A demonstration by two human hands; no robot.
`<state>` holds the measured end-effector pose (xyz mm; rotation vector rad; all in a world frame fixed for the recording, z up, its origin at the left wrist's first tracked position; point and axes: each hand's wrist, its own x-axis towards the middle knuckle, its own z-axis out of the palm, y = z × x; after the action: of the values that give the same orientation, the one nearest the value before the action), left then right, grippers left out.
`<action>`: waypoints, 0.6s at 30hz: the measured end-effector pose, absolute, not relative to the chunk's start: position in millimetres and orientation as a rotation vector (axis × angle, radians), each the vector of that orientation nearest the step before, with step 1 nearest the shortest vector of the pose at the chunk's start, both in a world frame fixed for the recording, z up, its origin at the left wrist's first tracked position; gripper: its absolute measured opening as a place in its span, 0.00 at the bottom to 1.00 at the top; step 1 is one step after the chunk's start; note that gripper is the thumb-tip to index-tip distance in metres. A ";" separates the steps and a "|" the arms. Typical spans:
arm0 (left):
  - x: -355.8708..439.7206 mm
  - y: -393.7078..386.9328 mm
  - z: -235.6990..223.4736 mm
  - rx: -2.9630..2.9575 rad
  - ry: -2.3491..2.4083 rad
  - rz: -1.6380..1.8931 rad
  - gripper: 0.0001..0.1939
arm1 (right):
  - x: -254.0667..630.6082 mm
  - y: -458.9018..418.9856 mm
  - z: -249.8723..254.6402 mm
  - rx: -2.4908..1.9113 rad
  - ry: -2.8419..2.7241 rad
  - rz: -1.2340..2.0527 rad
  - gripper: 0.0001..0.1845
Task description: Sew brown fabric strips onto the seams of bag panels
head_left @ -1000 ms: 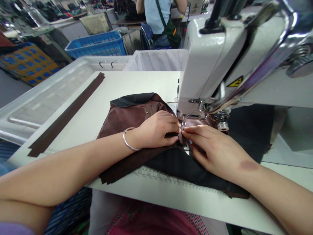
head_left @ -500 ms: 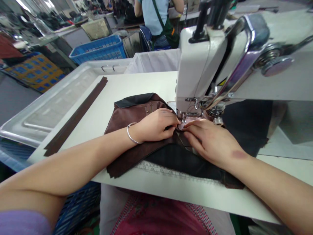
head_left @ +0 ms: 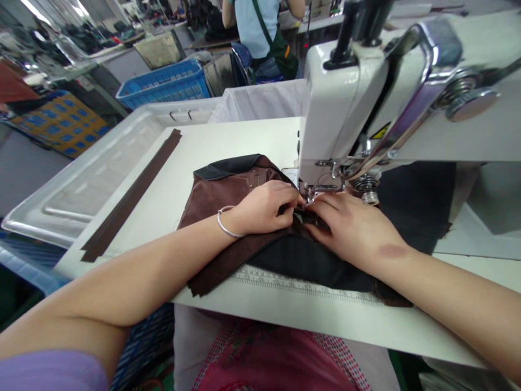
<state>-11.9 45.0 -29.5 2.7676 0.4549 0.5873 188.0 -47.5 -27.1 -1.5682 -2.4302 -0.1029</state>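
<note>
Brown leather-like fabric (head_left: 215, 198) with a black underside lies bunched on the table, partly beneath the sewing machine (head_left: 328, 108). My left hand (head_left: 268, 206), a silver bangle on its wrist, pinches the fabric just left of the presser foot (head_left: 312, 193). On the other side, my right hand (head_left: 345, 220) grips a fold of the same fabric close to the foot, thumb below and fingers on top. Both sets of fingertips nearly meet in front of the needle area. The needle tip itself is hard to make out.
A stack of dark brown strips (head_left: 134, 190) lies at the table's left. A ruler scale (head_left: 285, 279) runs along the front edge. Beyond the table are a pale plastic tray (head_left: 81, 184) and a blue crate (head_left: 166, 81). A person (head_left: 256, 32) is farther back.
The view has shifted slightly, so the table and machine sit a little farther right. My right fingers have drawn in closer to the presser foot, and the fabric between my hands is more bunched.
</note>
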 end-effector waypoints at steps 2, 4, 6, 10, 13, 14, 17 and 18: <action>-13.3 47.1 -28.4 2.788 0.462 0.601 0.10 | 184.9 -45.8 -28.4 -1.567 -2.489 -0.194 0.15; -13.6 53.4 -27.6 2.852 0.561 0.617 0.11 | 183.5 -44.1 -30.8 -1.538 -2.542 -0.267 0.14; -11.8 64.7 -28.4 2.925 0.652 0.592 0.12 | 182.6 -43.0 -33.0 -1.507 -2.583 -0.325 0.13; -2.6 95.4 -36.1 2.851 0.509 0.522 0.11 | 179.4 -43.8 -33.7 -1.535 -2.561 -0.406 0.11; 5.2 114.0 -43.6 2.694 0.511 0.669 0.10 | 177.1 -46.0 -31.0 -1.557 -2.542 -0.447 0.11; 7.2 117.9 -45.6 2.668 0.534 0.745 0.11 | 176.6 -46.7 -30.0 -1.554 -2.546 -0.454 0.11; 11.4 124.1 -49.6 2.659 0.494 0.878 0.13 | 174.9 -47.8 -28.4 -1.549 -2.527 -0.490 0.11; 12.2 125.1 -50.2 2.678 0.431 0.851 0.12 | 173.9 -47.9 -28.2 -1.543 -2.520 -0.511 0.11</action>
<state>12.2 125.1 -50.2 2.6781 0.4309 0.8505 173.9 -47.9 -28.2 -1.5426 -2.5197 -0.5106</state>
